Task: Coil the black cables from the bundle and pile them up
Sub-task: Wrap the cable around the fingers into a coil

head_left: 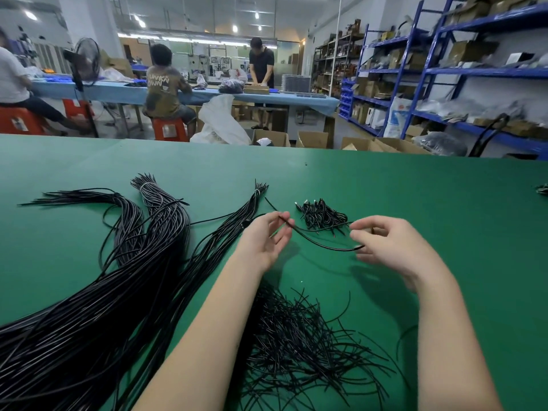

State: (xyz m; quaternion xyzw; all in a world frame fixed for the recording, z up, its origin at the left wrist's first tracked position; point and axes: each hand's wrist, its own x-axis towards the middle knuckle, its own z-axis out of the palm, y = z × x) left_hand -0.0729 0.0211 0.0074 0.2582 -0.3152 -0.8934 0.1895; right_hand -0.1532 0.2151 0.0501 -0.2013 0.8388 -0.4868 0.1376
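Hands met over the green felt tabletop (385,188), each holding one end of a single thin black cable (321,244) that sagged in a shallow curve between them. The left hand (265,237) pinched the cable near its far end between thumb and curled fingers (285,232), palm turned inward. The right hand (385,241) gripped the other end, its fingers bent round the cable close to the fingertips. Just beyond the two hands lay a small pile of coiled black cables (323,215), some with pale connector tips showing. To the left, long tied bundles of black cables (142,238) fanned across the tabletop, bound near their far ends with pale ties. Near the person's forearms, a loose heap of short black cable pieces (296,336) spread out in a tangle. Beyond the tabletop's far edge stood blue metal shelving (430,69) and other people working at a blue-covered bench (112,91).
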